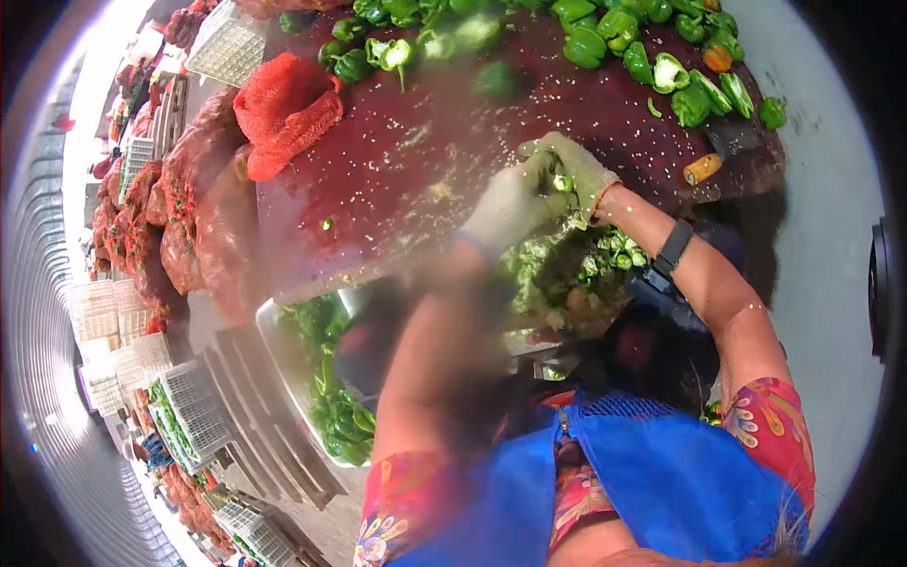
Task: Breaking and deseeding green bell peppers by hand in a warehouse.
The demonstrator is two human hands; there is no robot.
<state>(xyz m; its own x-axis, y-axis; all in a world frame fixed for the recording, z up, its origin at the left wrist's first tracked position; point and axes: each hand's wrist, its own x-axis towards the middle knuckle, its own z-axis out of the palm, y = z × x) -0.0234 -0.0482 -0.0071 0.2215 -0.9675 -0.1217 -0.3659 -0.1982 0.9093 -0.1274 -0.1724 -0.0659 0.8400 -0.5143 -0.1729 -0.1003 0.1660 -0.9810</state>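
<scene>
Over the near edge of the dark red table (378, 198), my two gloved hands meet. My left hand (510, 206), in a pale glove, is closed with its fingertips against a small piece of green pepper (563, 182). Bent around the same piece is my right hand (578, 168), in a yellow-green stained glove with an orange cuff. The gloves hide most of the piece. Just below them lies a heap of green pepper cores and scraps (609, 260). Pale seeds are scattered over the tabletop.
Whole and cut green peppers (614, 33) line the far side. A knife with a yellowish handle (702, 170) lies at the right. At the left are a red mesh sack (283, 109) and full sacks (203, 208). A white tub (283, 373) of green peppers stands below the table.
</scene>
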